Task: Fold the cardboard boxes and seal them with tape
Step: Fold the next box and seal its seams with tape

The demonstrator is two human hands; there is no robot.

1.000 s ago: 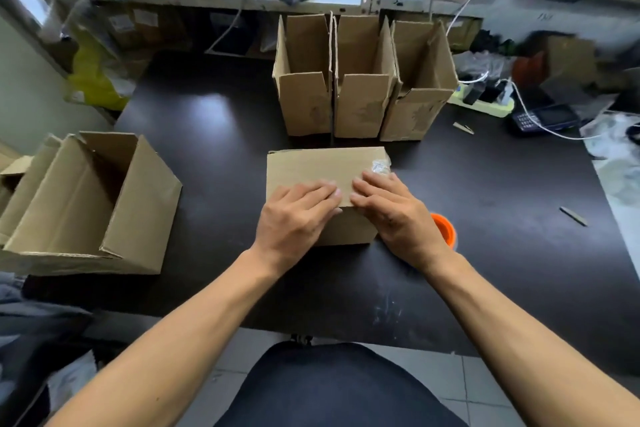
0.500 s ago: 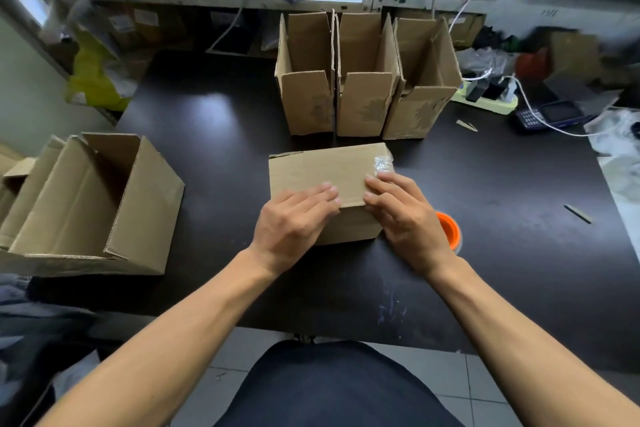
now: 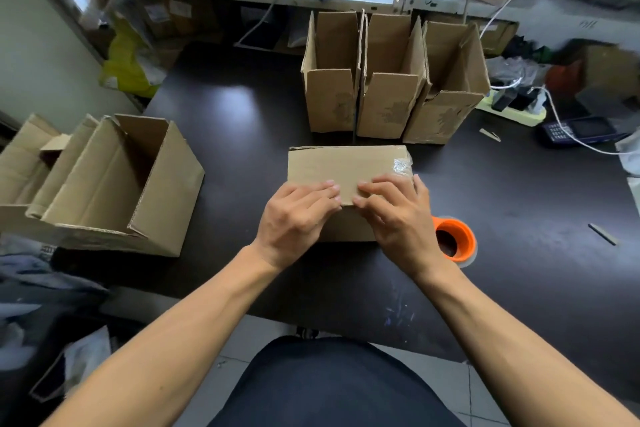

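Note:
A small closed cardboard box (image 3: 343, 166) lies on the dark table (image 3: 242, 135) in front of me, with crumpled clear tape (image 3: 401, 165) on its right top corner. My left hand (image 3: 298, 215) rests on the box's near top edge, fingers fairly straight and pressing down. My right hand (image 3: 398, 211) lies beside it on the same edge, fingers bent at the tips and pressing the cardboard. An orange tape roll (image 3: 453, 241) stands on the table just right of my right wrist.
Three open upright boxes (image 3: 391, 104) stand in a row behind the closed one. Larger open boxes (image 3: 114, 180) lie on their sides at the left. A power strip (image 3: 512, 107), a calculator (image 3: 578, 132) and white cables sit at the far right. Shelving runs along the back.
The box has tipped slightly, its top face turning more toward me. Both hands slid back to the near top edge, and the right hand's fingers curled at the tips.

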